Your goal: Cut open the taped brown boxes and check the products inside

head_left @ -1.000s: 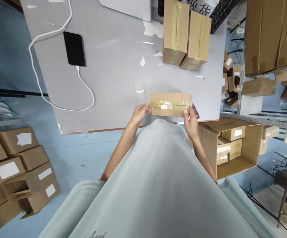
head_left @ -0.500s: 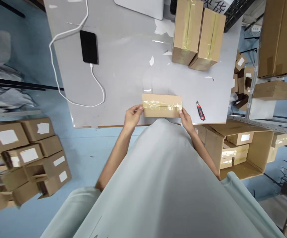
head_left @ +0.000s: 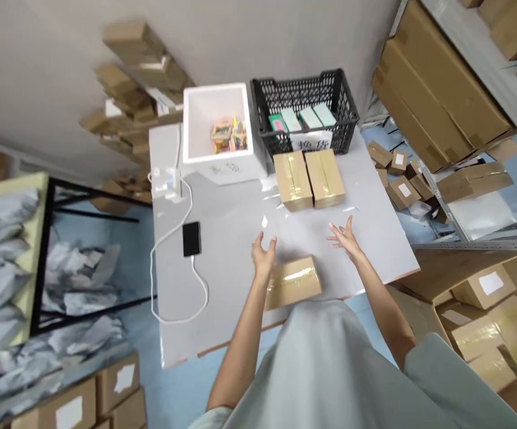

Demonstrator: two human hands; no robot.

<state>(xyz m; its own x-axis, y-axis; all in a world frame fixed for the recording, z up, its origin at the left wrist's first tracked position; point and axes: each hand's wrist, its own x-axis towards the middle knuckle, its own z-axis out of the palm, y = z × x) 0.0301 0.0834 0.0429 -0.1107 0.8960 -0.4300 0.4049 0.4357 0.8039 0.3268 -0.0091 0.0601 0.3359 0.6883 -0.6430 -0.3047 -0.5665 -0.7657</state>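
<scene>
A taped cardboard box (head_left: 295, 281) lies near the front edge of the grey table (head_left: 227, 238). Over its left end is my left hand (head_left: 264, 256), fingers spread and holding nothing. My right hand (head_left: 344, 238) is raised to the right of that box, fingers apart, with nothing in it. Beyond my right hand, two more taped boxes, a left one (head_left: 293, 182) and a right one (head_left: 325, 177), stand side by side. The utility knife is not visible in the current view.
A white foam box (head_left: 223, 170) with small colourful items and a black crate (head_left: 305, 89) stand at the table's back. On the left lie a phone (head_left: 191, 239) and white cable (head_left: 208, 292). An open carton (head_left: 423, 316) holds boxes at the right.
Both hands have let go of the front box and moved forward, fingers now spread. The box sits at a slant. The view has tilted up, showing the wall, foam box and crate.
</scene>
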